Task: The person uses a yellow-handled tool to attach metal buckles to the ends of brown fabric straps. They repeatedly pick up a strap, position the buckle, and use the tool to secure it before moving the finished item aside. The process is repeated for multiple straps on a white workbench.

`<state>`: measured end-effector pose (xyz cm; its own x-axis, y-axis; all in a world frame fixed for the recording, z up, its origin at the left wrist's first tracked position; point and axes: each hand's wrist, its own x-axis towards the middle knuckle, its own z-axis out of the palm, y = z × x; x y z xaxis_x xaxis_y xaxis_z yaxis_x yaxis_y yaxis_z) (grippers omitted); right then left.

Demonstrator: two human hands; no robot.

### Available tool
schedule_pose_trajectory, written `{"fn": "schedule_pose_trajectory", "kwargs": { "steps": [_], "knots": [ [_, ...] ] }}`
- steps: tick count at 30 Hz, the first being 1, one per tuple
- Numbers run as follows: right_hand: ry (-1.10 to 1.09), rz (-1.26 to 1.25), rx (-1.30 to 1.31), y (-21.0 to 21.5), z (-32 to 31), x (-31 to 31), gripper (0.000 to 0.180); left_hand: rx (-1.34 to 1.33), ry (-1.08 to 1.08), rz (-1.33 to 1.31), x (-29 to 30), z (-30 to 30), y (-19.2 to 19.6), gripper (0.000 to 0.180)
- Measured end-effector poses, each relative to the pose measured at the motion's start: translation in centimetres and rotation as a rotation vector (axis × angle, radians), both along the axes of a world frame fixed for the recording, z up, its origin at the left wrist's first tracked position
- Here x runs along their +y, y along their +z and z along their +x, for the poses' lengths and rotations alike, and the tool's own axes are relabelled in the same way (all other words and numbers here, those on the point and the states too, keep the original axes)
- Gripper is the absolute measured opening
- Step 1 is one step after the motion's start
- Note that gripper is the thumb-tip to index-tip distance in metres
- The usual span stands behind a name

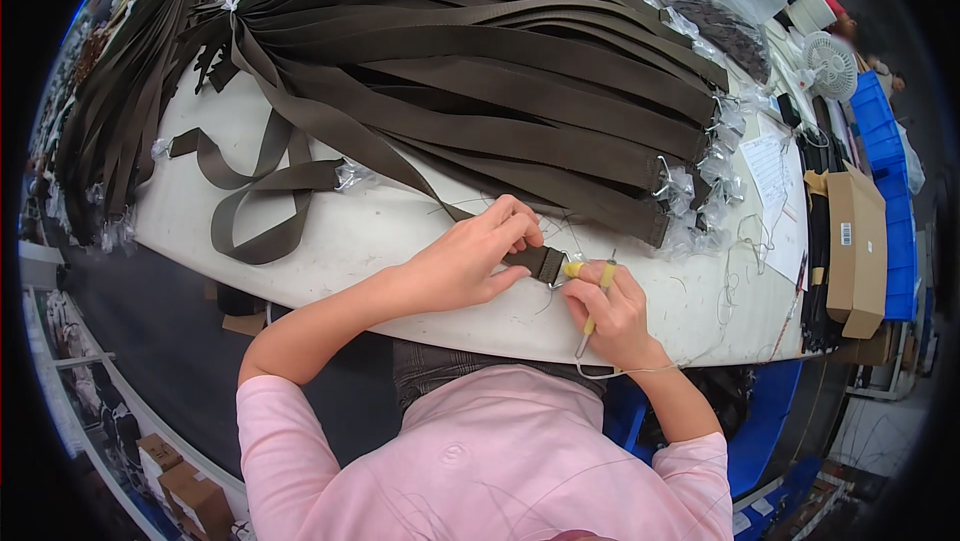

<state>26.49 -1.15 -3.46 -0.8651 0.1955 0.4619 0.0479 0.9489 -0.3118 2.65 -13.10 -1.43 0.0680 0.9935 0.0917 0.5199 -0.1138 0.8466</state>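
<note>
My left hand (485, 253) pinches a dark brown webbing strap (540, 263) near its stitched end, at the table's near edge. A metal ring (562, 276) sits at that end, with a bit of clear plastic beside it. My right hand (612, 313) is closed around a yellow pen-shaped tool (604, 286), its thin tip pointing away from me and a pale cord (640, 372) trailing from its lower end. Yellow wrapping covers a fingertip of that hand, close to the ring. The strap runs back from my left hand to a big bundle of straps (480, 71).
Plastic-wrapped metal ends (690, 201) lie at the bundle's right. One looped strap (262, 226) rests at left, beside another hanging bundle (120, 131). Rightward are paper sheets (770, 181), a small fan (830, 66), a cardboard box (856, 251) and blue bins (900, 211). Loose threads litter the tabletop.
</note>
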Motion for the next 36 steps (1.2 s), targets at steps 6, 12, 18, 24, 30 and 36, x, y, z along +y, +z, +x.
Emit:
{"fn": "schedule_pose_trajectory", "kwargs": {
  "steps": [6,12,18,24,30,36],
  "knots": [
    [0.053,-0.018,0.112,0.4,-0.1,1.3,0.023,-0.045,-0.032,-0.043,1.1,1.1,-0.6,0.039],
    [-0.054,-0.511,0.258,2.4,-0.4,1.2,0.046,0.03,-0.059,0.14,1.1,0.6,-2.4,0.019],
    [-0.281,-1.211,0.084,1.2,-3.1,0.6,0.054,-0.074,-0.021,0.119,1.3,0.3,-2.4,0.009],
    [-0.302,-1.315,0.072,0.6,-3.6,0.5,0.046,-0.088,0.012,0.089,1.3,0.4,-2.2,0.008],
    [-0.326,-1.264,0.051,0.3,-3.7,0.5,0.046,-0.094,0.011,0.091,1.4,0.4,-2.3,0.008],
    [-0.31,-1.232,0.039,0.3,-3.8,0.5,0.046,-0.091,0.014,0.074,1.4,0.4,-2.1,0.008]
  ]
}}
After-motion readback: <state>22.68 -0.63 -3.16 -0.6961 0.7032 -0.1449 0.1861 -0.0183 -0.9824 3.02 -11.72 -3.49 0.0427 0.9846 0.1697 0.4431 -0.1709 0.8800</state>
